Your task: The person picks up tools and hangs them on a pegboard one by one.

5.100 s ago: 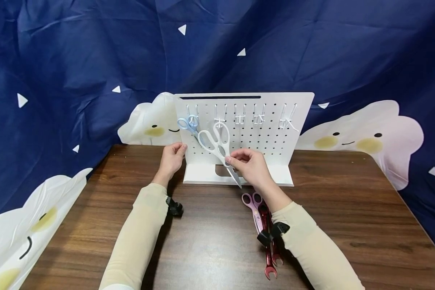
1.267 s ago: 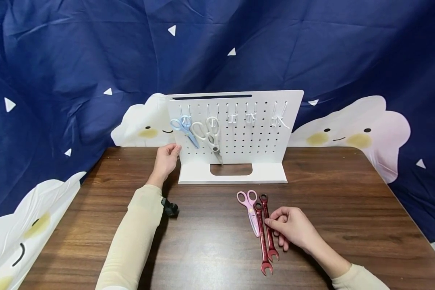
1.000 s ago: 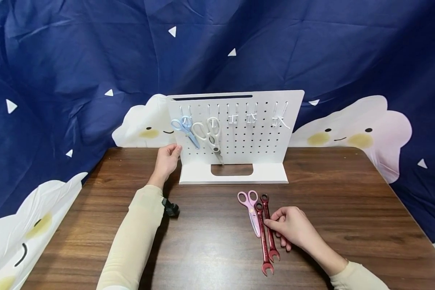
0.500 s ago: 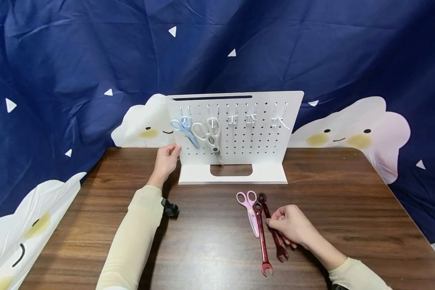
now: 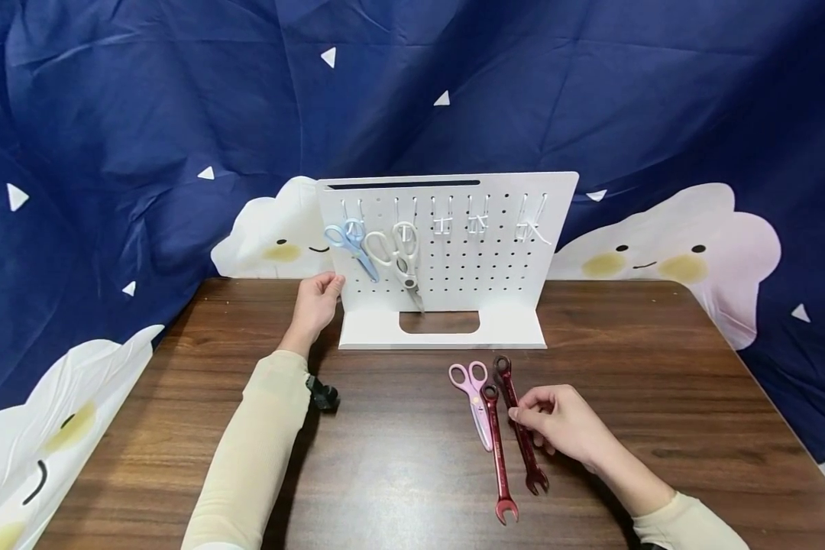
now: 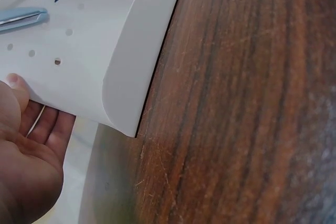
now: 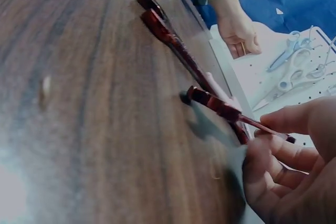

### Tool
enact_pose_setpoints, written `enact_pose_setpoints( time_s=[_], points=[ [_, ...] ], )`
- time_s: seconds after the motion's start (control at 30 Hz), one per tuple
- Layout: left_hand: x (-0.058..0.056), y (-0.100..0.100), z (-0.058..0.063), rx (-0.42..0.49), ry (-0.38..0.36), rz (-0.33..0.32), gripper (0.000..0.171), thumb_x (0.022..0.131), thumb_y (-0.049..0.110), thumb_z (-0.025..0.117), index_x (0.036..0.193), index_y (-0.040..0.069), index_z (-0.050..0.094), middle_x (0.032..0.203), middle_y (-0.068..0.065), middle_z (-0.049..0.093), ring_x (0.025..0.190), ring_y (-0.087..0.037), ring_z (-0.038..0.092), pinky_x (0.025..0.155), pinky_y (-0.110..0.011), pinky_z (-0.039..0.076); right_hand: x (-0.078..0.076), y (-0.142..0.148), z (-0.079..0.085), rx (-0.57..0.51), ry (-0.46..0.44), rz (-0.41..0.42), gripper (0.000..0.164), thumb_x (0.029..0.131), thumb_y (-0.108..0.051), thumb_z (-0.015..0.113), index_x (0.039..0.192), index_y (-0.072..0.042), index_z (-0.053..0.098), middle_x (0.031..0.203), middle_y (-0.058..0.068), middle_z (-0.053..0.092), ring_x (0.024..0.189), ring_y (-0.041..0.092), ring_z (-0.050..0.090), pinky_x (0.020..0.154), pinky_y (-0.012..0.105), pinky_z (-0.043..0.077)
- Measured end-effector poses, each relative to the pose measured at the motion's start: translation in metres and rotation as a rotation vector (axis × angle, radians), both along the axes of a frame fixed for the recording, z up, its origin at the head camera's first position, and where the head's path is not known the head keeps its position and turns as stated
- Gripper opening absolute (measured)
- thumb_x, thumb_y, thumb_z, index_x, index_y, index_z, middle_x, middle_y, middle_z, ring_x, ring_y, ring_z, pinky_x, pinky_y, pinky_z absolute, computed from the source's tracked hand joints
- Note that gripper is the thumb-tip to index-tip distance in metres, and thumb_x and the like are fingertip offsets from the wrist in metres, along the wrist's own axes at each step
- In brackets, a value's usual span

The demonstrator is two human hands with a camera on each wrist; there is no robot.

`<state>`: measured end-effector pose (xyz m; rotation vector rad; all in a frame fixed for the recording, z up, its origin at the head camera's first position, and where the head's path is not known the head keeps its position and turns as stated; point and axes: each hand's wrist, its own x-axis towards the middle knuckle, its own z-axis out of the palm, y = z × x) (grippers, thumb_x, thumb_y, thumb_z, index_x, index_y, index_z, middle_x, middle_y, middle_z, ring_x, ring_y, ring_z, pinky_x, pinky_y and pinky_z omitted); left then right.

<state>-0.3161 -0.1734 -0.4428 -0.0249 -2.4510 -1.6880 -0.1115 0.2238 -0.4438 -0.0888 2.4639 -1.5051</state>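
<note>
My left hand [image 5: 316, 305] grips the left edge of a white pegboard [image 5: 484, 271]; in the left wrist view its thumb lies on the front and fingers reach behind. My right hand [image 5: 567, 424] pinches a dark red combination wrench [image 5: 520, 431] by its shaft, over the table. In the right wrist view that wrench [image 7: 228, 111] casts a shadow below it, apart from the wood. A second red wrench [image 5: 499, 458] lies to its left, beside pink scissors [image 5: 477, 405]. Blue scissors [image 5: 357, 248] and white scissors [image 5: 402, 263] hang on the board's left hooks.
Several white hooks [image 5: 477, 221] stick out from the board right of the white scissors. The board's base [image 5: 509, 332] stands on the brown wooden table [image 5: 385, 428]. A dark blue curtain [image 5: 412, 92] with clouds hangs behind.
White scissors, earlier in my right hand, now hang on the board. The right hand went down to the right-hand wrench, took hold of it and raised it away from the other wrench.
</note>
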Motion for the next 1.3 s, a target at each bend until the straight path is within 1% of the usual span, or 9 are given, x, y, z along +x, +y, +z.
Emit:
enact_pose_setpoints(
  time_s=[0.17,0.27,0.37,0.47,0.57,0.7,1.0,1.17,1.3],
  points=[
    [0.000,0.000,0.000,0.007,0.002,0.000,0.032,0.113,0.019,0.059,0.112,-0.008,0.076,0.090,-0.008,0.075,0.085,-0.004,0.063,0.083,-0.021,0.057,-0.001,0.000,0.003,-0.095,0.013,0.011,0.018,0.099,-0.006,0.075,0.098,0.011,0.071,0.074,0.007,0.069,0.057,0.013,0.065,0.055,0.035,0.062],
    [0.000,0.000,0.000,0.007,0.000,0.001,0.032,0.113,0.019,0.058,0.112,-0.008,0.076,0.090,-0.008,0.075,0.086,-0.005,0.063,0.087,-0.026,0.059,-0.002,0.000,0.005,-0.157,0.015,0.011,0.020,0.100,-0.004,0.073,0.104,0.015,0.070,0.081,0.011,0.073,0.060,0.012,0.067,0.057,0.037,0.064],
    [0.000,0.000,0.001,0.007,-0.006,0.001,0.032,0.113,0.019,0.058,0.112,-0.008,0.075,0.092,-0.012,0.075,0.089,-0.007,0.063,0.093,-0.034,0.061,-0.004,-0.002,0.008,-0.181,0.030,-0.002,0.022,0.100,-0.003,0.073,0.108,0.017,0.070,0.083,0.014,0.074,0.060,0.013,0.069,0.059,0.037,0.064],
    [0.001,0.001,0.002,0.006,-0.011,0.001,0.033,0.114,0.020,0.058,0.112,-0.008,0.075,0.094,-0.015,0.075,0.091,-0.009,0.064,0.094,-0.035,0.061,-0.007,-0.004,0.012,-0.178,0.051,-0.028,0.023,0.100,-0.003,0.073,0.111,0.018,0.069,0.083,0.015,0.074,0.059,0.013,0.069,0.059,0.037,0.064],
    [0.000,0.000,0.002,-0.004,-0.010,0.002,0.033,0.114,0.020,0.058,0.112,-0.007,0.076,0.093,-0.014,0.075,0.091,-0.010,0.064,0.090,-0.029,0.060,-0.009,-0.005,0.016,-0.161,0.089,-0.042,0.024,0.100,-0.003,0.073,0.112,0.017,0.069,0.084,0.015,0.075,0.059,0.013,0.069,0.060,0.037,0.064],
    [0.000,-0.001,0.001,-0.012,0.004,0.001,0.033,0.114,0.020,0.057,0.112,-0.007,0.076,0.092,-0.013,0.075,0.092,-0.010,0.064,0.089,-0.026,0.059,-0.012,-0.008,0.021,-0.136,0.145,-0.054,0.023,0.100,-0.004,0.073,0.112,0.015,0.071,0.083,0.013,0.075,0.060,0.012,0.069,0.061,0.036,0.064],
    [0.001,0.001,0.001,-0.002,0.015,-0.001,0.033,0.114,0.019,0.058,0.111,-0.008,0.076,0.092,-0.013,0.076,0.088,-0.007,0.063,0.091,-0.032,0.060,-0.020,-0.015,0.032,-0.135,0.227,-0.056,0.021,0.102,-0.003,0.071,0.111,0.016,0.070,0.074,-0.001,0.071,0.059,0.008,0.066,0.059,0.033,0.062],
    [0.000,0.001,0.001,0.006,0.019,0.006,0.032,0.113,0.019,0.058,0.111,-0.008,0.076,0.087,-0.008,0.075,0.088,-0.008,0.064,0.083,-0.021,0.057,-0.025,-0.019,0.039,-0.133,0.274,-0.051,0.020,0.102,-0.003,0.071,0.111,0.015,0.071,0.075,0.000,0.071,0.060,0.008,0.067,0.059,0.032,0.061],
    [0.000,0.000,0.000,0.010,0.024,0.006,0.032,0.113,0.018,0.059,0.111,-0.009,0.076,0.084,-0.005,0.073,0.086,-0.006,0.063,0.078,-0.015,0.054,-0.029,-0.023,0.044,-0.117,0.293,-0.056,0.019,0.103,-0.006,0.072,0.110,0.011,0.073,0.075,0.002,0.071,0.061,0.008,0.066,0.060,0.031,0.061]
  ],
)
